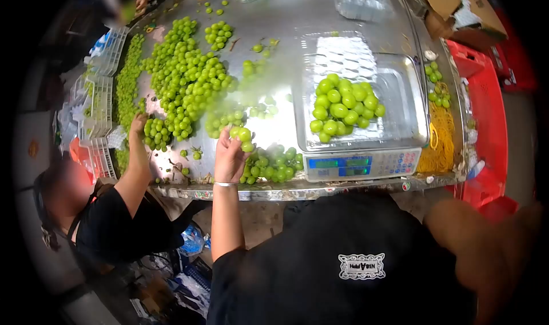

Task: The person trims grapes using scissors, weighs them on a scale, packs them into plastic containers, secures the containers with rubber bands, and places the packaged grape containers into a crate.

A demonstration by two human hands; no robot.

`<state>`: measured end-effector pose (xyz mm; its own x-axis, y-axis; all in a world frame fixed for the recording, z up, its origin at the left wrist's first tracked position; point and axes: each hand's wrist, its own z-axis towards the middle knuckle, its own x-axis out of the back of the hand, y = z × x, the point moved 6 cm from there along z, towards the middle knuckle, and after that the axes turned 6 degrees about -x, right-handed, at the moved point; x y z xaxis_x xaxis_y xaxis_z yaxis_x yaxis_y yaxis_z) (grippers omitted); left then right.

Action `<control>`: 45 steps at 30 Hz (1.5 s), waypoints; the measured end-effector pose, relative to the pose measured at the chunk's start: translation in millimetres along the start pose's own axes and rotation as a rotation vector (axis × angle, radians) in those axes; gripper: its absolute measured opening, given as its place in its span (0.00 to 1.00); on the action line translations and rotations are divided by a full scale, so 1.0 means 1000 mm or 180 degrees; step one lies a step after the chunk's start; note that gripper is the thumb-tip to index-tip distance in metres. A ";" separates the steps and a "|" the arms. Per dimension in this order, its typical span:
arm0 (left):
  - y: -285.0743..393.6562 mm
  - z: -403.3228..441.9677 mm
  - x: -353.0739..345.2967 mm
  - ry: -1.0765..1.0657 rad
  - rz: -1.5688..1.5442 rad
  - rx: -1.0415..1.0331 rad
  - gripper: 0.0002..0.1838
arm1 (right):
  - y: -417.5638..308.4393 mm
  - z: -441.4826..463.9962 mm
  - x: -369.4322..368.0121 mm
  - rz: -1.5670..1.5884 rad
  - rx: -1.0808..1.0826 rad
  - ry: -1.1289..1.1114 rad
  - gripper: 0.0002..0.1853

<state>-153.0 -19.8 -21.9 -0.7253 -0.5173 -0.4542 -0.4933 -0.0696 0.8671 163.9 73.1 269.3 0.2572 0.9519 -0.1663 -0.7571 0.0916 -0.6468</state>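
My left hand (229, 160), with a silver bracelet at the wrist, is raised over the front of the metal table. Its fingers are closed on a small cluster of green grapes (244, 136). Just right of it lies a loose heap of grapes (271, 165) by the table edge. Farther right a bunch of grapes (346, 109) sits in an open clear plastic box (394, 125) with a white foam net, on a weighing scale (360, 165). Of my right side only the blurred bare arm (486, 239) shows; the hand is out of sight.
A large pile of grapes (189, 79) covers the table's left part. A co-worker's hand (139, 123) touches it; another person's hand (144, 0) is at the far left. White crates (102, 104) line the left side. Yellow rubber bands (437, 139) and a red crate (486, 130) are at right.
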 end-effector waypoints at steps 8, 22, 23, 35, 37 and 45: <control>0.015 0.002 -0.211 -0.1228 0.1789 -0.1383 0.17 | -0.035 -0.027 0.012 -0.0144 0.0121 0.0321 0.22; 0.032 -0.014 -0.141 0.0167 0.3394 -0.2769 0.13 | 0.061 -0.192 0.168 -0.1637 -0.1285 0.3631 0.15; 0.034 -0.013 -0.131 0.0277 0.3347 -0.2527 0.09 | 0.079 -0.182 0.187 -0.2231 -0.1648 0.3503 0.16; 0.019 -0.020 -0.094 0.0446 0.2271 -0.1887 0.19 | 0.229 -0.069 0.264 -0.0151 -0.2894 0.2148 0.40; 0.010 -0.019 -0.089 0.0601 0.1647 -0.1273 0.26 | 0.192 -0.089 0.234 -0.1417 -0.2697 0.1325 0.34; -0.049 -0.017 -0.114 -0.0088 0.0479 0.0032 0.15 | 0.137 -0.157 0.119 -0.2457 -0.2892 0.0847 0.23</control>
<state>-37.6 27.9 -9.0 -0.8044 -0.4975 -0.3248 -0.3827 0.0157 0.9238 185.2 153.6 44.3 0.6492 0.6385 0.4134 0.3166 0.2673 -0.9101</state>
